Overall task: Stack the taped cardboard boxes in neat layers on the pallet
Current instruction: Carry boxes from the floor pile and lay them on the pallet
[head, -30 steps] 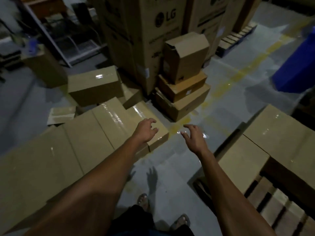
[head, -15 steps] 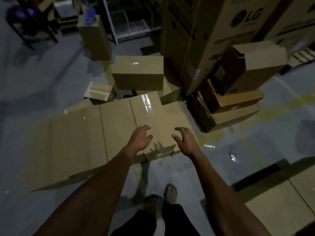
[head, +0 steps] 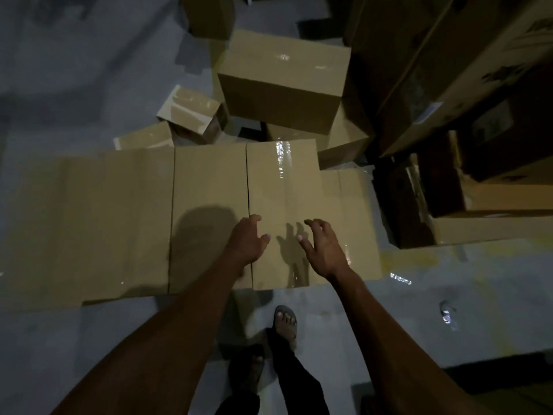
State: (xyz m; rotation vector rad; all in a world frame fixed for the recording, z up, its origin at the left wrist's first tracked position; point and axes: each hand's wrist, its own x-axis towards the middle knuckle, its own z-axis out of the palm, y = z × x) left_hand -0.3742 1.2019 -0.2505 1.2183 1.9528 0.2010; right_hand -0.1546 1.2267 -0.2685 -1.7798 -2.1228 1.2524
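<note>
Boxes (head: 281,205) crowd dim grey floor (head: 89,70) — warehouse

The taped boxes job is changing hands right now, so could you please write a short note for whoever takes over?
Left hand: open, empty, over the taped box in the floor row.
Right hand: open, empty, over the same box; contact cannot be told.
Things: more boxes lie to its left, and a larger box sits behind. The pallet is out of view.
Done: nothing in hand yet.
Left: grip this box, carry it to the pallet, then stack the rest in layers.
</note>
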